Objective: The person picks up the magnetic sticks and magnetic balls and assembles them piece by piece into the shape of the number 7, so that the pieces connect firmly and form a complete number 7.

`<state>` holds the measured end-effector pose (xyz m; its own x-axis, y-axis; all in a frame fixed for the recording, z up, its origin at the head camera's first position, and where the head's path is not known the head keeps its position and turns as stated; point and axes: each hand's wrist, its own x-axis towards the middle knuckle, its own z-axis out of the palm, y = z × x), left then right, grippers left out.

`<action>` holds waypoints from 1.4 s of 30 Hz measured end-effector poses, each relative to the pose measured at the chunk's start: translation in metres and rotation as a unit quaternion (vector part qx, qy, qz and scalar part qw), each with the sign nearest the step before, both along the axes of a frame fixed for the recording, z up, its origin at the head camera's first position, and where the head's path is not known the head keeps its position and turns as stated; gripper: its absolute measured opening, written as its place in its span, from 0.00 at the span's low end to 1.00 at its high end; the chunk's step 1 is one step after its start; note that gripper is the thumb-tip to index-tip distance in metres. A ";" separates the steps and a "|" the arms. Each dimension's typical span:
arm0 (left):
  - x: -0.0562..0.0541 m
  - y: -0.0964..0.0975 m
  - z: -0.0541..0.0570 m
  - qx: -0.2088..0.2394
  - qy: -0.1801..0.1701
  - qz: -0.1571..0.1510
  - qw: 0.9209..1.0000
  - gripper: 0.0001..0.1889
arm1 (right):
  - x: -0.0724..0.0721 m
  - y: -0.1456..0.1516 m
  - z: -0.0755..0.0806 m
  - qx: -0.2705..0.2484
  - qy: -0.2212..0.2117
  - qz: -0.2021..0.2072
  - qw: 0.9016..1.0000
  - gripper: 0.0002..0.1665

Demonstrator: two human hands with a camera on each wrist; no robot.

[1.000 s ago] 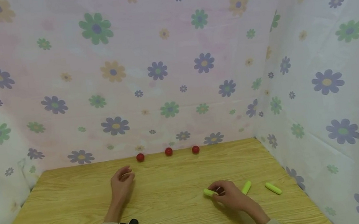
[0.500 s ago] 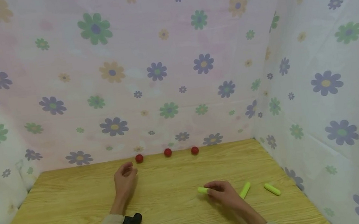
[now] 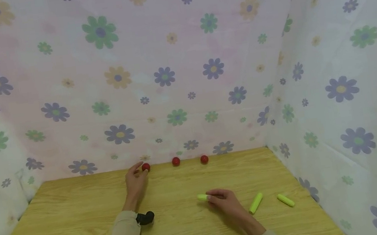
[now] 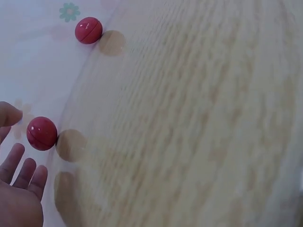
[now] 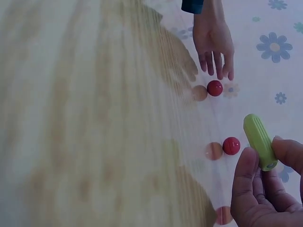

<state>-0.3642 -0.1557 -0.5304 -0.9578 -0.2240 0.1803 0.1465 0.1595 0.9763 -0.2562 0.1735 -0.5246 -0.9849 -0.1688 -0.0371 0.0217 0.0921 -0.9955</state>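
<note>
My left hand (image 3: 137, 182) reaches to the leftmost red ball (image 3: 146, 167) at the table's back edge. In the left wrist view its thumb and fingers lie around that glossy ball (image 4: 41, 134), which has a seam line, with a gap between. My right hand (image 3: 225, 203) pinches a short yellow-green ribbed stick (image 5: 260, 142) between thumb and fingers, above the table. From the head view the stick (image 3: 202, 197) points left, its near end hidden by fingers. Two more red balls, a middle one (image 3: 176, 161) and a right one (image 3: 204, 159), sit along the back edge.
Two similar yellow-green sticks lie right of my right hand, a nearer one (image 3: 256, 203) and a farther one (image 3: 286, 200). The wood-grain table (image 3: 176, 233) meets a flowered cloth (image 3: 172, 107) behind the balls, and another flowered cloth (image 3: 352, 109) hangs along the right.
My left hand has moved forward and right, up to the leftmost ball. My right hand has carried the yellow-green stick leftward, away from the two lying sticks. The balls stay put.
</note>
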 end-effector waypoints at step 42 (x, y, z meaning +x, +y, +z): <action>0.024 -0.012 -0.010 -0.026 -0.004 -0.038 0.999 0.23 | -0.014 -0.022 -0.006 -0.035 0.004 0.010 0.999 0.21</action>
